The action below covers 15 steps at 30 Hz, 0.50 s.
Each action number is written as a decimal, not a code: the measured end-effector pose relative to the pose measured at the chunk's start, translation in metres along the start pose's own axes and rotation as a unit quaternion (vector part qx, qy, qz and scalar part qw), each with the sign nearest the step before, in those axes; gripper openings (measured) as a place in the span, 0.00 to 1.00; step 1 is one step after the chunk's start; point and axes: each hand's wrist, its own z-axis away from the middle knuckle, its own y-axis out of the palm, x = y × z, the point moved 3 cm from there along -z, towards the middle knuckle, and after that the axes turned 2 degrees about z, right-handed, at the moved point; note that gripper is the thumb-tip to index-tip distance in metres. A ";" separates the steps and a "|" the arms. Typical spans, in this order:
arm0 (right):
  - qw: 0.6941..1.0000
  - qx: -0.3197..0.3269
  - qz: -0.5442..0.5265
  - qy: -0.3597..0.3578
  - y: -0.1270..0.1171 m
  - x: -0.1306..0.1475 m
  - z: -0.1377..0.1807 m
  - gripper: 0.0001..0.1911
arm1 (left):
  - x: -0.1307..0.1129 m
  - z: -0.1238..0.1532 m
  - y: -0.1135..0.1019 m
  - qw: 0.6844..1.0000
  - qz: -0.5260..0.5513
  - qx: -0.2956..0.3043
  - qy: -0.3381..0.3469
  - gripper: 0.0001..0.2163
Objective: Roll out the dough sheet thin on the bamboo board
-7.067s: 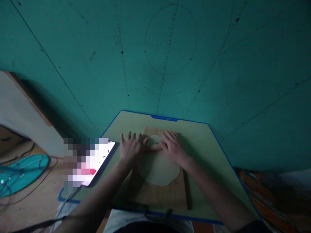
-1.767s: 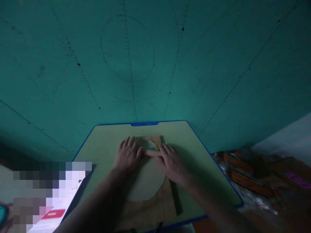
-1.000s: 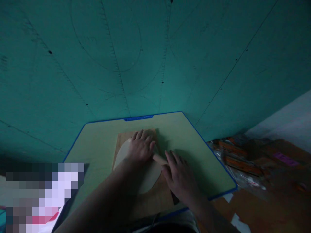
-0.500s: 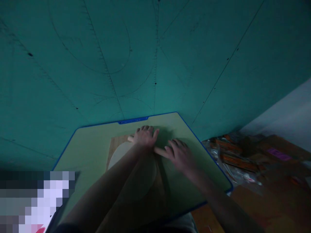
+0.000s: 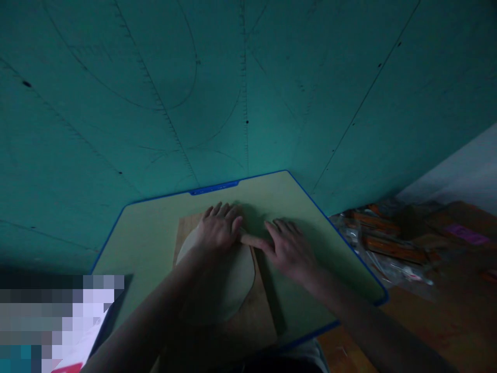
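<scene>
A round, flat sheet of pale dough (image 5: 229,290) lies on a wooden board (image 5: 256,316). Across its far part runs a light wooden rolling pin (image 5: 250,239). My left hand (image 5: 219,228) is over the pin's left part, holding it under the palm, with the fingers reaching past it; that end of the pin is hidden. On the right, my right hand (image 5: 289,246) holds the other end, beyond the board's right edge. My left forearm covers part of the dough.
The board rests on a pale green table (image 5: 147,223) with a blue rim. Behind it stands a green wall (image 5: 248,103) with drawn lines. Plastic-wrapped items (image 5: 392,248) and cardboard (image 5: 458,223) lie on the floor at right. A blurred patch covers the lower left.
My left hand has come slightly nearer and to the left with the pin. The right hand still holds its end. The camera view has shifted a little.
</scene>
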 end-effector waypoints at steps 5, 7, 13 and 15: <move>0.997 0.019 0.053 0.049 -0.005 -0.028 -0.047 0.26 | -0.004 -0.051 -0.001 0.998 0.008 -0.019 -0.055 0.21; 0.995 0.027 0.066 0.073 -0.008 -0.032 -0.058 0.25 | -0.003 -0.060 -0.002 0.997 0.010 -0.030 -0.070 0.21; 0.996 0.058 0.046 0.042 -0.013 -0.014 -0.033 0.24 | -0.007 -0.022 -0.005 0.999 0.008 -0.026 -0.042 0.21; 0.998 0.056 0.032 0.014 -0.013 -0.003 -0.011 0.23 | -0.005 0.010 -0.001 1.000 0.007 -0.021 -0.003 0.20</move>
